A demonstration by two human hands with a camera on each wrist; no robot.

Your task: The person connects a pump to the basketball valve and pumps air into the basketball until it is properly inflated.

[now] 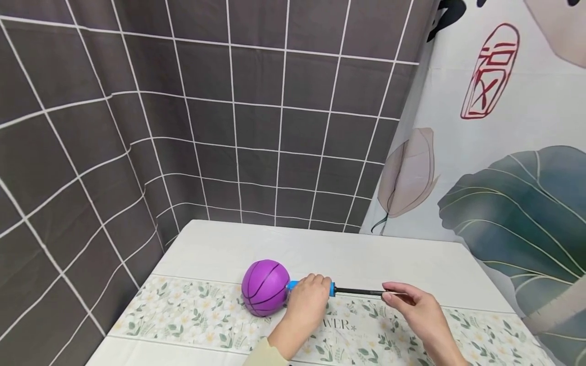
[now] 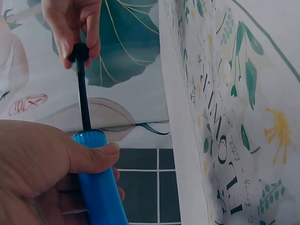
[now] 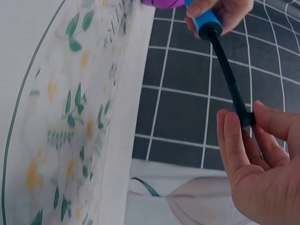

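A purple ball with black seam lines rests on the table at the left end of a small hand pump. Its blue barrel is gripped by my left hand, the thumb lying along it in the left wrist view. A black rod is drawn far out of the barrel toward the right. At the rod's end, my right hand pinches the black handle knob between thumb and fingers. The joint between pump and ball is partly hidden by the left hand.
The white table carries a floral printed band with lettering. Behind it and on the left hangs a dark cloth with a white grid. A pale cloth with leaf prints hangs on the right.
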